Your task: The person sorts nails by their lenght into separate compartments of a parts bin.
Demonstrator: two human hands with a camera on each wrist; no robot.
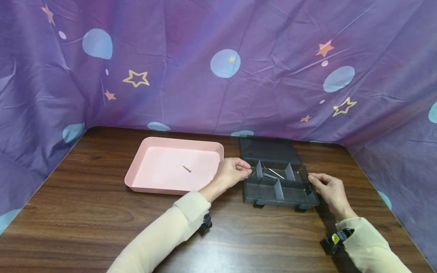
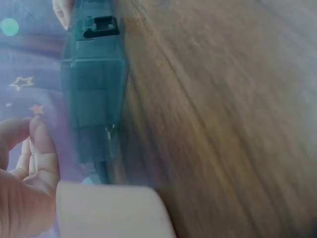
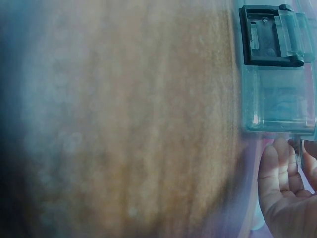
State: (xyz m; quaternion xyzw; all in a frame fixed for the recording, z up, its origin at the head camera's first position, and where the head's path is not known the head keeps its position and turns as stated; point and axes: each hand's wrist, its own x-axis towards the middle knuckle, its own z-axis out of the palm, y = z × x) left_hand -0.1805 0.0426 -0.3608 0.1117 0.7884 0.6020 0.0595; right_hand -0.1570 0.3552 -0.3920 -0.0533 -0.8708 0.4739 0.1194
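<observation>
A dark translucent compartment box lies on the table with its lid folded back. My left hand is at its back left corner, thumb and index fingertips close together beside the back left compartment. Nothing shows between those fingertips in the left wrist view. A small brass-coloured piece shows through the box wall. Several silver nails lie in the back middle compartment. On the right side, my right hand pinches the box's wall, fingers outside. A single screw lies in the pink tray.
The tray stands left of the box, its right side partly behind my left hand. Two black latches stick out from the box's front edge. Behind the wooden table hangs a purple cloth with stars.
</observation>
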